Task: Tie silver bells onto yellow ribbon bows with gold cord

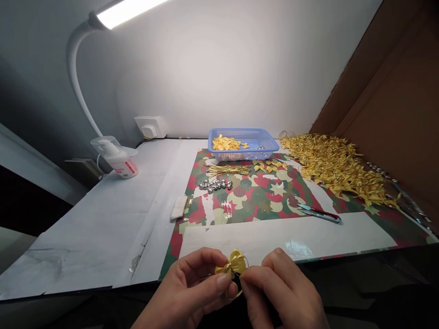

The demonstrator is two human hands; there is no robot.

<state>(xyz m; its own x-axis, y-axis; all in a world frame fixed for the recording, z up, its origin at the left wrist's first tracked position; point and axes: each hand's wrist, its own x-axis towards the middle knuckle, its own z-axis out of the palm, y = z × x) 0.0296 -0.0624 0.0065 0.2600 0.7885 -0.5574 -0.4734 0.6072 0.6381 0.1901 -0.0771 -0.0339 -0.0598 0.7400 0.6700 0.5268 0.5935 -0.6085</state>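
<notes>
Near the table's front edge, my left hand [197,288] pinches a gold ribbon bow [237,261] between thumb and fingers. A thin gold cord [239,293] wraps the bow's middle and loops below it. My right hand [283,288] is closed at the bow's right side, its thumb and forefinger pinched on the cord; the fingertips partly hide it. Farther back on the patterned sheet lie a bundle of gold cords [229,170], several silver bells [216,185] and several loose gold bows [270,165].
A blue basket [247,156] holding gold bows stands by the wall. At right, a large heap of gold bows [329,160] lies beside a cardboard panel [387,100]. Snips [320,213] rest right of centre. A white pad [179,208], pump bottle [120,161] and lamp [76,73] are leftward.
</notes>
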